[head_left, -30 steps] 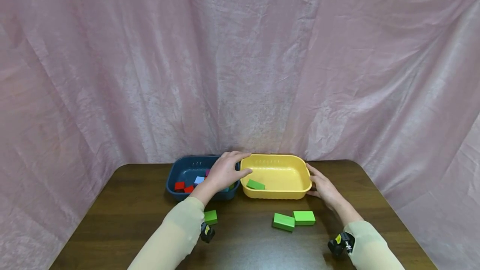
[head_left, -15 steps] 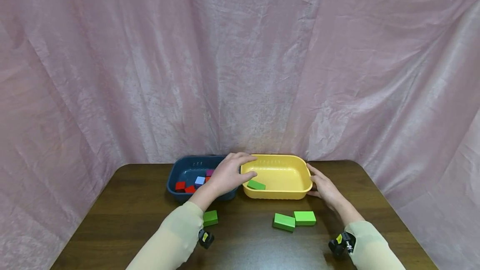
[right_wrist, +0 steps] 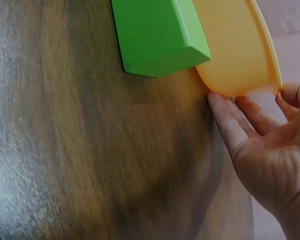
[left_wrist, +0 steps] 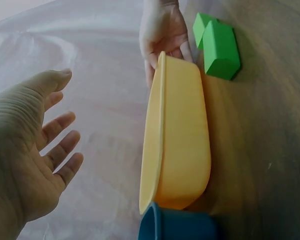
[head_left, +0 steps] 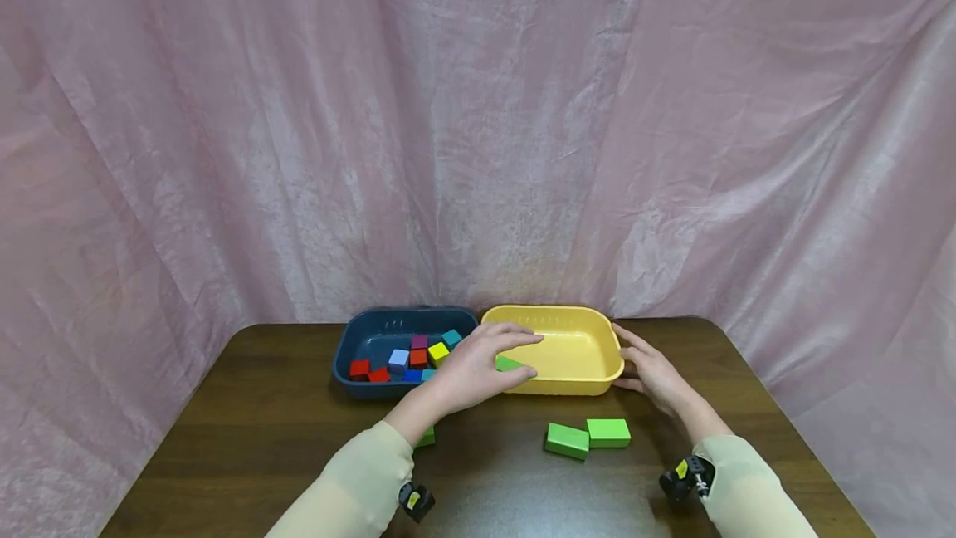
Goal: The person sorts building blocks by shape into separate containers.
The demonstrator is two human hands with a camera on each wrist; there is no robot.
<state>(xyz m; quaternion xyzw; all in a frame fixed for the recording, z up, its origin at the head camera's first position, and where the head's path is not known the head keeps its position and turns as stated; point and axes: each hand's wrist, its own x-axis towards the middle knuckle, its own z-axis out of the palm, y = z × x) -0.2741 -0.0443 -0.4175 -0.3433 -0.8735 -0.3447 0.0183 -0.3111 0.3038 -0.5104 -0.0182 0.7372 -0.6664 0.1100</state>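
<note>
A yellow plastic basin [head_left: 553,385] stands at the back of the table with a green block [head_left: 508,363] in it. My left hand [head_left: 478,365] hovers above its left part, thumb and fingers spread, holding nothing. In the left wrist view the left hand [left_wrist: 32,145] is apart from the basin. My right hand [head_left: 657,376] touches the basin's right end. The right wrist view shows the right hand [right_wrist: 275,145] with thumb at the rim and extended fingertips against the outer wall. Left of it, a navy basin [head_left: 373,391] contains several small coloured cubes [head_left: 399,359].
Two green blocks [head_left: 568,441] lie close together on the wooden table [head_left: 493,480] in front of the yellow basin. Another green block [head_left: 426,437] is partly hidden by the left forearm. A pink curtain [head_left: 478,123] hangs behind the table.
My left hand has moved right and slightly nearer, from over the navy basin to over the yellow one, uncovering more cubes. My right hand stays at the yellow basin's right end.
</note>
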